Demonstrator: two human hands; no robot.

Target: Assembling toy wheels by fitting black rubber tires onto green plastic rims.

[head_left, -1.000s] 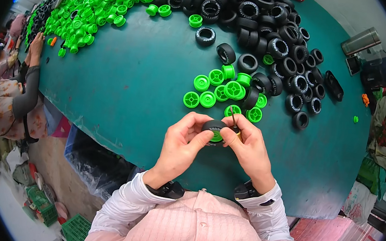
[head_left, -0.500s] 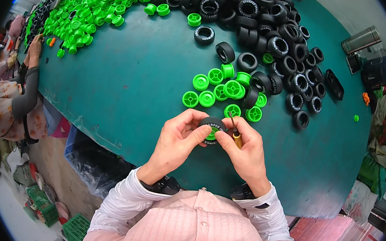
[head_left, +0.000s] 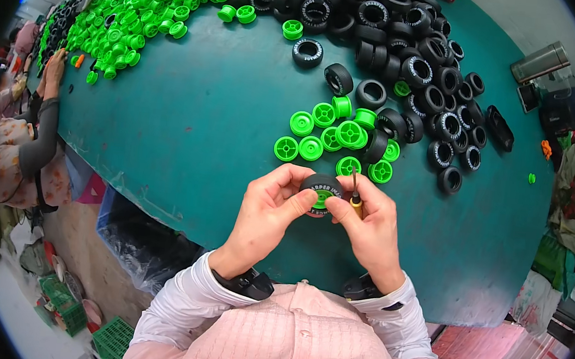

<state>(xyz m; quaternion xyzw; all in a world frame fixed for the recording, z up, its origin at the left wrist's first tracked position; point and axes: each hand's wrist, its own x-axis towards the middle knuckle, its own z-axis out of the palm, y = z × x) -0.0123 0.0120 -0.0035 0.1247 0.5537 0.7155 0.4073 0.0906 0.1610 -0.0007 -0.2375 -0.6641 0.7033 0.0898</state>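
My left hand (head_left: 263,212) grips the left side of a small black toy tire (head_left: 322,183), thumb pressed on its face. A bright green wheel hub (head_left: 322,199) sits inside the tire's ring. On the other side, my right hand (head_left: 374,226) pinches the same tire, its thumb near the hub. Tucked in my right fingers is a thin-bladed tool (head_left: 356,205) with a yellowish handle, its metal tip pointing up and away from me. Just beyond my hands lies a small group of loose green hubs (head_left: 310,148), with loose black tires (head_left: 371,93) among and behind them.
Green hubs (head_left: 159,1) are heaped at the far left of the green table (head_left: 188,135). Black tires (head_left: 384,33) pile up at the far side and right. A black tray-like piece (head_left: 499,128) and a metal cylinder (head_left: 540,60) are at the right. Another person's hand (head_left: 54,70) rests at the left edge.
Both hands and the tire have shifted very slightly to the right in the picture, as has the table scene. The tool in my right hand stands a little more upright.
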